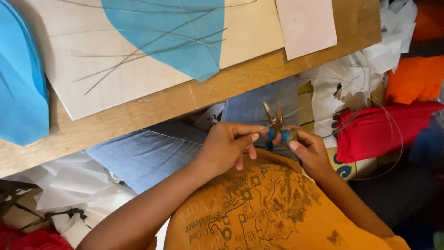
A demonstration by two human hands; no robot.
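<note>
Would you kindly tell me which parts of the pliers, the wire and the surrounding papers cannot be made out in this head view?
- Pliers: blue handles mostly hidden by the left hand and right hand.
- Thin wire: where the pliers grip it is too small to tell.
- Blue paper: top cut off by the frame edge.
- Red paper stack: blurred.

Wooden table (152,109) ran across the top w/ pale board (92,83) on it. Below lay crumpled white paper scraps (78,185); red (374,132) & orange (411,78) paper stacks at right. Soft daylight.
</note>
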